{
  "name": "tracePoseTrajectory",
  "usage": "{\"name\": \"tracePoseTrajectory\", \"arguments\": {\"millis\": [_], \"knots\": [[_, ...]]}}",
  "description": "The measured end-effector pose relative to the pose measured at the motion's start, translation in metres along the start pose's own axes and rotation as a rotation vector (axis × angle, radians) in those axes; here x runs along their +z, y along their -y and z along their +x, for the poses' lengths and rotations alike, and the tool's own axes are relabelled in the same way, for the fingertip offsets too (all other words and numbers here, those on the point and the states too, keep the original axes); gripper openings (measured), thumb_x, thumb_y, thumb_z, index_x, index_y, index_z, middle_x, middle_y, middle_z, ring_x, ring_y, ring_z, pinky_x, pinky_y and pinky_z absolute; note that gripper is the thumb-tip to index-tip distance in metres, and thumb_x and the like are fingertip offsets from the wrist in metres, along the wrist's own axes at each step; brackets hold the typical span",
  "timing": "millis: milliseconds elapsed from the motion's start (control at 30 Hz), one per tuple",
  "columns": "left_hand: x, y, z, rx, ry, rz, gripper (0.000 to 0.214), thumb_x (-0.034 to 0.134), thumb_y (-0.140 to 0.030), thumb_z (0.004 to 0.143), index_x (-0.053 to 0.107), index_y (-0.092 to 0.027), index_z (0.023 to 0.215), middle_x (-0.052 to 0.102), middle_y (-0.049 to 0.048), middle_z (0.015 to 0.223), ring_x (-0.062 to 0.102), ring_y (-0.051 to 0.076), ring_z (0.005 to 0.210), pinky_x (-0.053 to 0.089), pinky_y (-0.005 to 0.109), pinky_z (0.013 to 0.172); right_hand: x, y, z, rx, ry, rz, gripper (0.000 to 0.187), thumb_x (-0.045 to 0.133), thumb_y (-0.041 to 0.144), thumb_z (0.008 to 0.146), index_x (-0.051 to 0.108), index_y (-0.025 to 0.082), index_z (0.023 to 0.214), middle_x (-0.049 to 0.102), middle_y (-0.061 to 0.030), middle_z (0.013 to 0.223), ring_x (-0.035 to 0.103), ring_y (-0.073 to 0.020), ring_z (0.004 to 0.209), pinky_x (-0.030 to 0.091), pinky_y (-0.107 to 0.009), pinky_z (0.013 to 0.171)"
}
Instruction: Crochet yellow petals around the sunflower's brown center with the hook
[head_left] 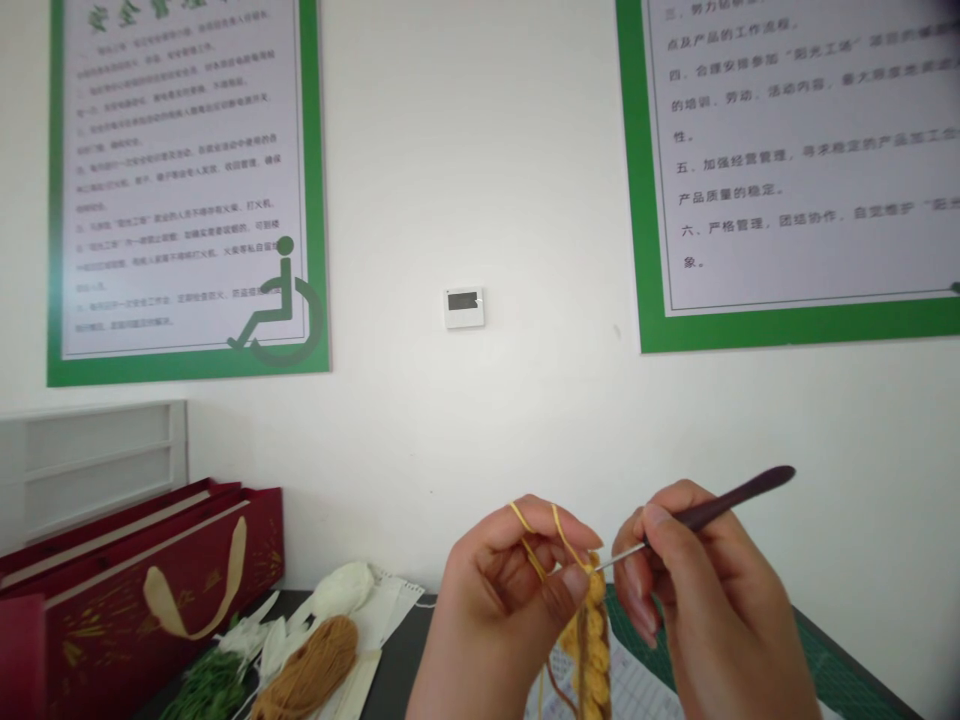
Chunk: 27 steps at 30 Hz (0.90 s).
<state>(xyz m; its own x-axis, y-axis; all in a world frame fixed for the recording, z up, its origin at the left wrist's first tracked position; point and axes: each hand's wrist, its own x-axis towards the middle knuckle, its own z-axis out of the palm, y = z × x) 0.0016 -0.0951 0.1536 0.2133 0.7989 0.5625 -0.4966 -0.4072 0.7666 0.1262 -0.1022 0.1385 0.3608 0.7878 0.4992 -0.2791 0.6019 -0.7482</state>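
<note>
My left hand (517, 590) pinches the top of a yellow crochet piece (596, 640) between thumb and fingers. Yellow yarn (561, 530) loops over its raised index finger. In my right hand (697, 590) is a crochet hook with a dark purple handle (739, 498), gripped between thumb and fingers. The hook's thin metal shaft (621, 557) points left, its tip at the top edge of the crochet piece. Thick, braid-like stitches hang down below my left fingers. A brown strand (559, 685) hangs beside them.
At the left stand dark red gift bags (112, 610) with a cream ribbon handle. Brown yarn (311, 670), white yarn (341, 590) and green yarn (210, 685) lie beside them. A printed sheet (637, 680) and green cutting mat (840, 670) lie under my hands. Behind is a white wall.
</note>
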Motion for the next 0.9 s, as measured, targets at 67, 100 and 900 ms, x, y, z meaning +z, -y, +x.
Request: {"name": "tracePoseTrajectory", "arguments": {"millis": [67,100,900], "knots": [[0.000,0.001,0.001,0.056,0.012,0.040,0.008,0.082,-0.013,0.076,0.076,-0.016,0.079,0.061,0.0026,0.080,0.056,0.013,0.076,0.042,0.022,0.069,0.000,0.001,-0.001,-0.012,-0.003,-0.026,0.035,0.063,0.050,0.093,0.048,0.024,0.074,0.050,0.0059,0.050,0.040,-0.0094,0.043,0.031,-0.023,0.043],[0.000,0.002,0.001,0.074,0.017,0.056,0.008,0.081,-0.011,0.076,0.076,-0.017,0.078,0.061,0.0025,0.080,0.055,0.013,0.076,0.042,0.022,0.068,0.000,0.001,-0.002,-0.013,0.002,-0.026,0.035,0.062,0.050,0.093,0.048,0.024,0.074,0.050,0.0061,0.049,0.039,-0.0093,0.042,0.031,-0.023,0.043],[0.004,0.000,0.001,-0.067,-0.081,-0.085,0.017,0.083,-0.014,0.076,0.077,-0.018,0.091,0.072,0.0026,0.071,0.067,0.016,0.067,0.052,0.028,0.069,0.005,-0.013,0.009,0.189,0.195,0.368,0.036,0.069,0.047,0.088,0.056,0.020,0.068,0.052,0.0019,0.059,0.045,-0.0108,0.053,0.039,-0.022,0.049]]}}
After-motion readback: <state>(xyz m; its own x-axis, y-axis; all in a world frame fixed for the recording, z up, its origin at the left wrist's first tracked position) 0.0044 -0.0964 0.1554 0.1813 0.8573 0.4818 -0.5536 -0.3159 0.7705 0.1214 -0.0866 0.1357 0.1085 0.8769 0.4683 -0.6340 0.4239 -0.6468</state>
